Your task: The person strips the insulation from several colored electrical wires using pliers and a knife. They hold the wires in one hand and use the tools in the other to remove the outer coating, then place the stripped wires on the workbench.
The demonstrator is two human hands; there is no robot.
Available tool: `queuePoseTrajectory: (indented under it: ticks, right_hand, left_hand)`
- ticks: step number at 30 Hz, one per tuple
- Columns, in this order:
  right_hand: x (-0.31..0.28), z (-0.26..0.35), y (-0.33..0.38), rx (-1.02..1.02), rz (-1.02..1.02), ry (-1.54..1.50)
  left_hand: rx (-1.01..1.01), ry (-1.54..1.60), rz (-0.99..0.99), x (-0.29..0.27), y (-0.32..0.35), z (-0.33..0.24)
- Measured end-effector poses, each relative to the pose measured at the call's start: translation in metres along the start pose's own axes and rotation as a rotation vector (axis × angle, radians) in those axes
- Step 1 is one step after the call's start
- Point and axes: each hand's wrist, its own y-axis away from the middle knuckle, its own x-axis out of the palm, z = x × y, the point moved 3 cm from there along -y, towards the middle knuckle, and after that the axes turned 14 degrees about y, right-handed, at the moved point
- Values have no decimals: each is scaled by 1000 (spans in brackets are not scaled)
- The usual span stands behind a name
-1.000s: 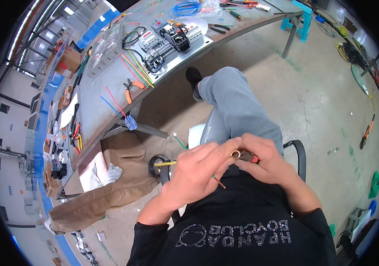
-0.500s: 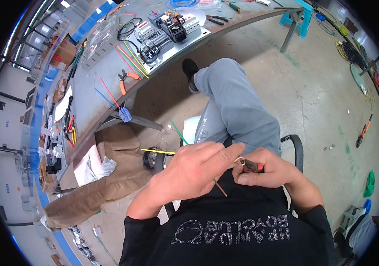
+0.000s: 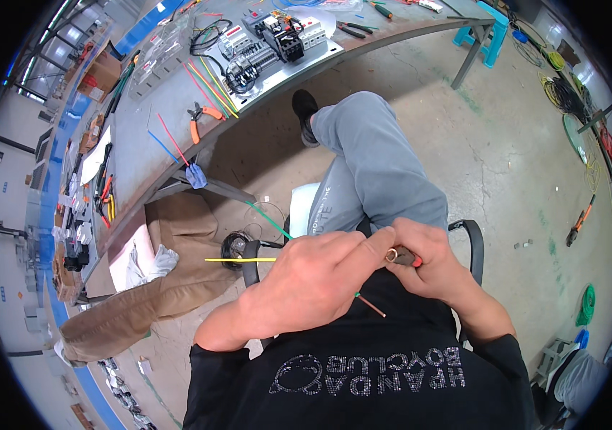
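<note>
My left hand (image 3: 313, 276) is closed around thin wires in front of my chest. A yellow wire (image 3: 238, 259) and a green wire (image 3: 271, 221) stick out on its left side. Below its fingers a bare copper end (image 3: 372, 307) with a bit of green insulation points down to the right. My right hand (image 3: 431, 261) grips a dark-jawed tool with red handles, seemingly pliers (image 3: 407, 256). A curved copper end (image 3: 392, 254) shows at the tool's tip, between both hands. Fingers hide much of the tool and the wires.
On the metal table (image 3: 123, 147) stands a mounting plate with electrical components (image 3: 270, 50). Orange-handled wire strippers (image 3: 195, 129), loose coloured wires (image 3: 209, 89) and dark pliers (image 3: 352, 30) lie nearby. Another person's brown-clad leg (image 3: 123, 312) is at left. A blue stool (image 3: 490, 39) stands far right.
My hands have drawn closer together, and the right one has turned with the tool. The copper curve sits tighter at the tool's tip. The yellow wire reaches further left.
</note>
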Motion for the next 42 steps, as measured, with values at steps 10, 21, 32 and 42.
queuePoseTrajectory:
  ticks: [10,21,32,42]
  right_hand:
    - [-4,-27,-11,-41,4,63]
    - [-4,-37,2,334,76,-580]
    - [-16,-18,-21,191,-160,-407]
    - [-20,-21,-19,167,-43,-302]
  left_hand:
    - [-31,-67,-94,11,-4,13]
    - [-93,-36,-209,14,-9,21]
    - [-156,94,-129,29,-15,32]
    - [-152,91,56,25,-11,42]
